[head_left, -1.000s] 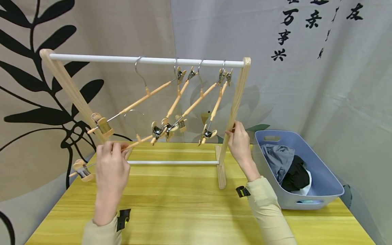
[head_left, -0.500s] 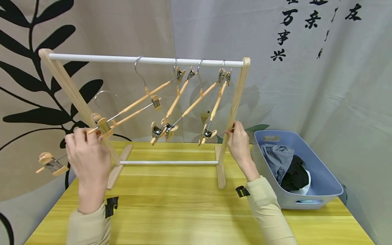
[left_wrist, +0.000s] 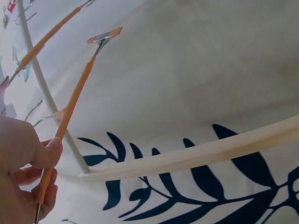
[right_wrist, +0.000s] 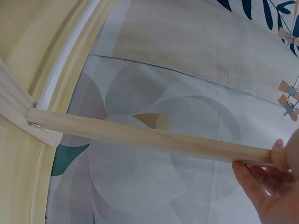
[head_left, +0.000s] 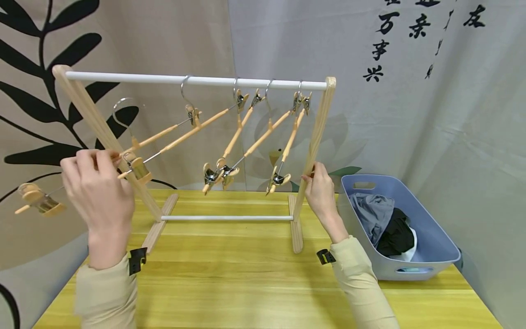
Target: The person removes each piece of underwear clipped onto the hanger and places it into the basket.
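Note:
My left hand [head_left: 100, 187] grips a wooden clip hanger [left_wrist: 74, 100] by its bar, at the left end of the small rack. This hanger's metal hook [head_left: 119, 114] stands below the white top rail [head_left: 135, 78], apart from it; one clip [head_left: 41, 199] sticks out to the left of my hand. Several other clip hangers hang from the rail, the nearest [head_left: 181, 135] partly overlapping the held one. With thumb and fingers my right hand [head_left: 322, 194] holds the rack's right wooden post [right_wrist: 154, 137].
A blue-grey basket [head_left: 435, 228] with grey, black and white cloth [head_left: 371, 214] stands right of the rack. The rack's feet [head_left: 297, 233] rest on a yellow wooden table [head_left: 230, 274]. A printed curtain [head_left: 411, 128] hangs behind.
My left hand has moved left and up, carrying the clip hanger from low in front of the rack to the left post. The right hand stays on its post.

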